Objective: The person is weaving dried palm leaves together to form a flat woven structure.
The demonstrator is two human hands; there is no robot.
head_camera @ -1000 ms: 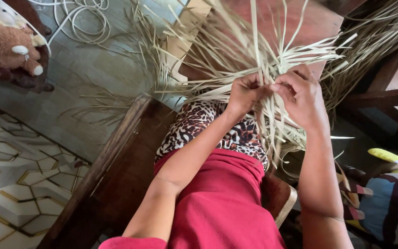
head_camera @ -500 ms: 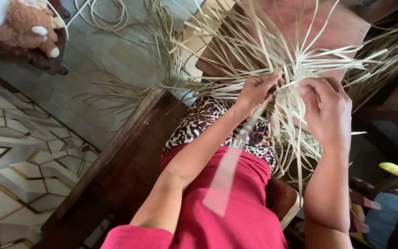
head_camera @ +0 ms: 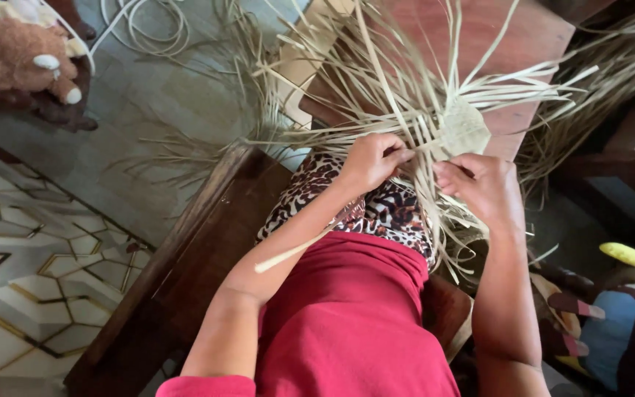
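A partly woven mat of pale straw strips [head_camera: 464, 129] rests over my lap, with long loose strips [head_camera: 376, 81] fanning out from it. My left hand [head_camera: 370, 160] pinches a strip at the woven patch's near left edge. At the near right edge my right hand [head_camera: 483, 187] has its fingers curled on the strips. One loose strip [head_camera: 292, 251] lies across my left forearm. I sit in a red top and a leopard-print cloth [head_camera: 376, 209].
A dark wooden bench [head_camera: 178, 272] runs under me on the left. A reddish wooden table [head_camera: 516, 44] lies beyond the weave. A brown stuffed toy [head_camera: 27, 59] sits top left, coiled cord [head_camera: 156, 26] beside it. Colourful fabric [head_camera: 619, 316] lies at bottom right. Patterned floor tiles [head_camera: 23, 257] spread to the left.
Both hands have shifted along the weave's near edge and drawn slightly apart. The woven patch now shows between them. The view has tilted a little.
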